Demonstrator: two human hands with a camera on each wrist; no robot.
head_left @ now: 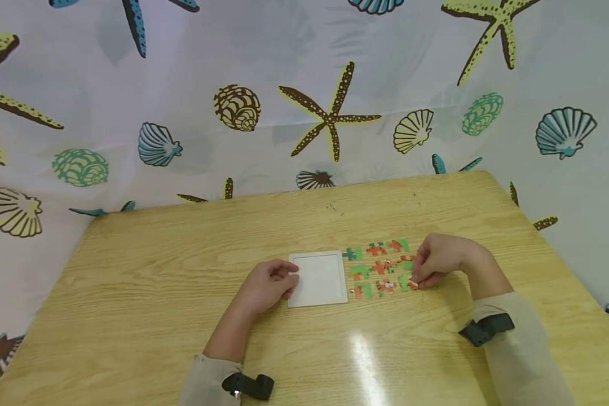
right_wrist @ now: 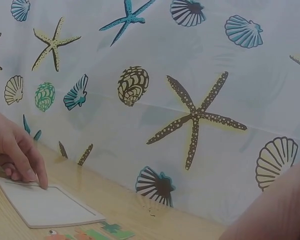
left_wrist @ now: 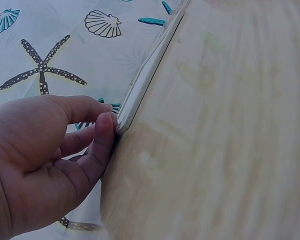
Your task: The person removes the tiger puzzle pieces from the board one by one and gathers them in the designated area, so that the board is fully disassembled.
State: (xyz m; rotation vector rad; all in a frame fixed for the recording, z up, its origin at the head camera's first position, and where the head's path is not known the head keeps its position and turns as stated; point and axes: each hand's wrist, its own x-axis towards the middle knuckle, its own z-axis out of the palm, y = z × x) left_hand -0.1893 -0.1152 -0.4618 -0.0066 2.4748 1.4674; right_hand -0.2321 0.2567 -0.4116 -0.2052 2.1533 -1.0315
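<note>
A square white puzzle tray (head_left: 318,280) with a raised rim lies on the table. My left hand (head_left: 266,286) grips its left edge; thumb and fingertips meet at the rim in the left wrist view. Right of the tray, several orange and green jigsaw pieces (head_left: 386,286) lie spread in rows. At the right end of these rows my right hand (head_left: 444,260) pinches a jigsaw piece (head_left: 413,283), partly covered by the fingers. The right wrist view shows the tray (right_wrist: 50,207) and the other hand, but only a blurred part of the right hand.
The wooden table (head_left: 182,254) bears the tray and pieces, with light glare near the front. Behind it hangs a pale cloth (head_left: 264,56) printed with starfish and shells. A dark strap with a small device (head_left: 487,329) sits on each sleeve.
</note>
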